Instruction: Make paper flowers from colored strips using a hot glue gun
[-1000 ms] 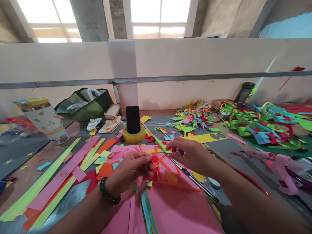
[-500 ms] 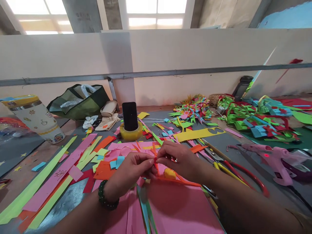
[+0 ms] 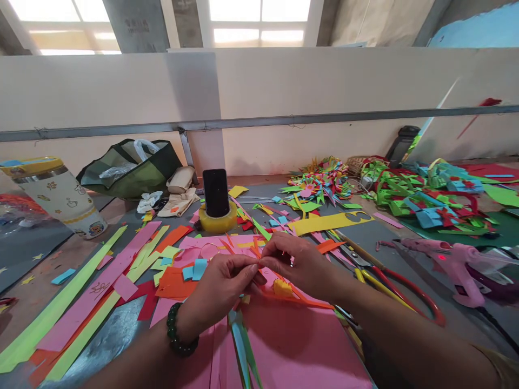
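Note:
My left hand (image 3: 229, 281), with a dark green bead bracelet at the wrist, is closed in a pinch over the pink paper (image 3: 300, 340). Its fingertips meet those of my right hand (image 3: 294, 265), which is pinched too. Whatever lies between the fingertips is too small and hidden to name. Orange strips (image 3: 300, 301) lie just below and beside my right hand, near a small yellow paper piece (image 3: 283, 288). Blue and green strips (image 3: 240, 346) extend toward me beneath my left hand.
Red-handled scissors (image 3: 417, 294) and a pink glue gun (image 3: 454, 262) lie right. A phone (image 3: 216, 193) stands in a yellow tape roll (image 3: 219, 220). Long paper strips (image 3: 97, 286) and a tumbler (image 3: 65, 197) are left; a paper pile (image 3: 324, 181) is behind.
My left hand has shifted slightly right and turned a little, covering the gap between the fingertips. My right hand has moved slightly; both remain pinched together.

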Available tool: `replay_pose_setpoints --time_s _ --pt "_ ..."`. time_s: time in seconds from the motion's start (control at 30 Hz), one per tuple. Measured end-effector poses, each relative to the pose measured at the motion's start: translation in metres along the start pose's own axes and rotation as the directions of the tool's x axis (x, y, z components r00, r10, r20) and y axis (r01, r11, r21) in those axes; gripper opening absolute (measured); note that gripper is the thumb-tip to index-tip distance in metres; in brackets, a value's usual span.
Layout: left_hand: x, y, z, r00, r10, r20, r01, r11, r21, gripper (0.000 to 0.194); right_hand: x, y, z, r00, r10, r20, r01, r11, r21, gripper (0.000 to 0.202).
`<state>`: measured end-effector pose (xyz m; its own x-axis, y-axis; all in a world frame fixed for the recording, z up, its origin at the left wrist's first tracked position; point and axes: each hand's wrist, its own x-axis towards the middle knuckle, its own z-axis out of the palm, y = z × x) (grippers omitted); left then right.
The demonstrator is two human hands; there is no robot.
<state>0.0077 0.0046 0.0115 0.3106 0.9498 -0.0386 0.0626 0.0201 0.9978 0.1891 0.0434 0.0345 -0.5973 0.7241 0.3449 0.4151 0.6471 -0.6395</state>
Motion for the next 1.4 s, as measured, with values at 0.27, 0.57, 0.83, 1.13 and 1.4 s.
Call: replay_pose_setpoints --time_s 0.27,0.57,0.83,1.13,1.4 --pt "-0.001 0.005 0.0 0.999 0.012 -0.033 -0.013 0.999 -0.045 0.03 0.002 -0.001 -0.009 0.994 0.077 0.079 -0.086 0.99 0.108 0.023" --pt "-0.003 0.004 0.004 0.995 0.085 -0.043 -0.081 0.993 0.09 0.027 -0.001 0.0 -0.002 0.993 0.103 0.064 -0.11 0.985 0.132 0.019" --pt "-0.003 -0.001 0.005 0.987 0.13 -0.092 -0.117 0.984 0.131 0.02 -0.002 -0.002 0.002 0.99 0.107 0.086 -0.117 0.987 0.11 0.015" --pt "-0.003 -0.001 0.004 0.981 0.158 -0.111 -0.128 0.963 0.237 0.021 -0.002 -0.001 0.003 0.99 0.101 0.099 -0.112 0.988 0.108 0.022" --pt "-0.005 -0.002 0.004 0.962 0.239 -0.132 -0.175 0.911 0.374 0.019 -0.003 -0.006 0.006 0.996 0.065 0.059 -0.063 0.998 -0.03 0.017"
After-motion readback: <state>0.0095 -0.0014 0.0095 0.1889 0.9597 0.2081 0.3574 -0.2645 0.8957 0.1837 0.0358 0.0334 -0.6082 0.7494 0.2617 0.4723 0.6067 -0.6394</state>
